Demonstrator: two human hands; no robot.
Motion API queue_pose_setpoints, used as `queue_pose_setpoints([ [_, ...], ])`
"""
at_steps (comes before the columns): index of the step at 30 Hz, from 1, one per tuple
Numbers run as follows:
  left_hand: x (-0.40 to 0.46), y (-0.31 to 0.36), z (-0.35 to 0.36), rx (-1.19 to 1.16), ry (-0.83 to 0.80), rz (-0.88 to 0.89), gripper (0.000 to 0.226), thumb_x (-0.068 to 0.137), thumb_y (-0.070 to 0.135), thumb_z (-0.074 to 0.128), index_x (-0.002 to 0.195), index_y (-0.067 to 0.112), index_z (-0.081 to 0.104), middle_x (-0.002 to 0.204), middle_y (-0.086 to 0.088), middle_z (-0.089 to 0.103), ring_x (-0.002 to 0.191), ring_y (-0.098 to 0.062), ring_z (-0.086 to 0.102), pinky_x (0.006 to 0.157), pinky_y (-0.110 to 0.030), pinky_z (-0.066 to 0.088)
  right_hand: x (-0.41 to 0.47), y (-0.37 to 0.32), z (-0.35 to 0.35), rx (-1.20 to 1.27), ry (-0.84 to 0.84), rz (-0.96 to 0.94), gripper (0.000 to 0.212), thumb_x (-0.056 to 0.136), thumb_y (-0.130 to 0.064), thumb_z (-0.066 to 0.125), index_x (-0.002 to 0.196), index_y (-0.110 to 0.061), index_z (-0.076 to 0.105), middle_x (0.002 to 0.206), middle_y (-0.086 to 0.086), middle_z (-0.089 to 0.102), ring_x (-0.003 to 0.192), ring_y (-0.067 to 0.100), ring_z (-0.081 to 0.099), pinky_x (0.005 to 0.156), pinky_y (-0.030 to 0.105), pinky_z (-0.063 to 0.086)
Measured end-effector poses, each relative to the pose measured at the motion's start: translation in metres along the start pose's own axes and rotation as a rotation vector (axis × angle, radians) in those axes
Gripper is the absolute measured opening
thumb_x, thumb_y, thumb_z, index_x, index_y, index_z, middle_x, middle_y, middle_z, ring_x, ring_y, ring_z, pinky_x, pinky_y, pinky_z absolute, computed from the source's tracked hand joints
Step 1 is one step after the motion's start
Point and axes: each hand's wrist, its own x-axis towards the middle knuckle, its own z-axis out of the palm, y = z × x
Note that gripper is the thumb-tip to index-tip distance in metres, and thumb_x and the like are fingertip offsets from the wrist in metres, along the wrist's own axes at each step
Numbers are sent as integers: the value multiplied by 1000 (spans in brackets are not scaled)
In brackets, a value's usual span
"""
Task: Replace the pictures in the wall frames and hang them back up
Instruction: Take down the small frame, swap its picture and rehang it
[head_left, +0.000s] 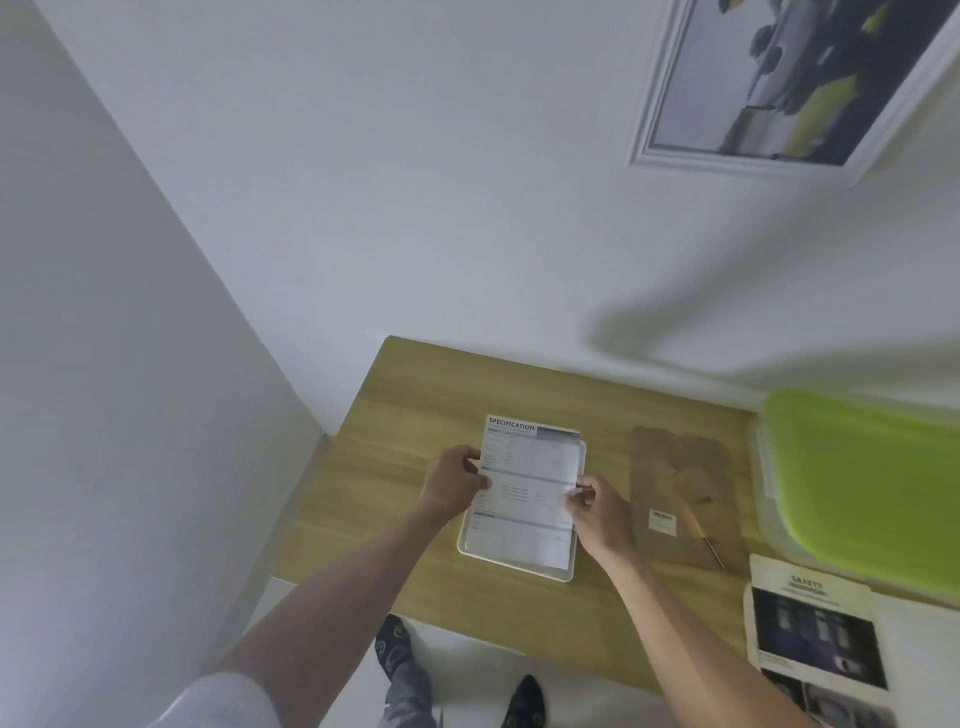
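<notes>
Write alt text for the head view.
Both hands, left hand and right hand, hold a printed "Specification" sheet over a white picture frame lying on a wooden table. A brown backing board lies beside it; another framed picture hangs on the wall.

Soft, even, dim-white light; slight overall blur; strong wide-angle bending at edges; faint wall shadow

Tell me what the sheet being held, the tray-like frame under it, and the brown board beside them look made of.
Specification sheet: thin printed paper with a fold crease across it.
White frame: probably plastic or painted wood; smooth, rounded rim.
Brown backing board: likely matte, uniform brown fibreboard.
</notes>
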Motion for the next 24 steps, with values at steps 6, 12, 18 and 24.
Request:
queue_pose_setpoints([
  [6,2,-4,17,292,-18,126,56,83,11,65,137,16,52,98,-2,60,91,-25,61,83,-39,54,-5,3,6,-141,36,-6,32,92,-19,65,123,-16,58,90,-7,65,76,10,63,63,21,46],
  [12,12,-6,21,483,-37,183,27,85,21,61,110,15,54,99,0,52,88,-25,61,77,-42,55,6,9,10,-218,36,2,35,91,-20,65,125,-18,61,101,1,65,91,17,62,79,28,51],
  [18,15,-14,21,524,12,194,39,88,27,62,123,13,55,111,0,44,90,-25,58,69,-34,47,6,5,13,-363,32,10,48,96,-28,59,142,-22,46,124,4,53,105,21,60,76,27,45],
  [24,21,-23,19,382,-27,157,51,90,28,66,138,21,53,113,3,47,99,-20,56,84,-37,50,6,9,17,-303,13,-13,49,98,-26,58,146,-21,44,129,6,45,106,18,58,83,20,44],
])
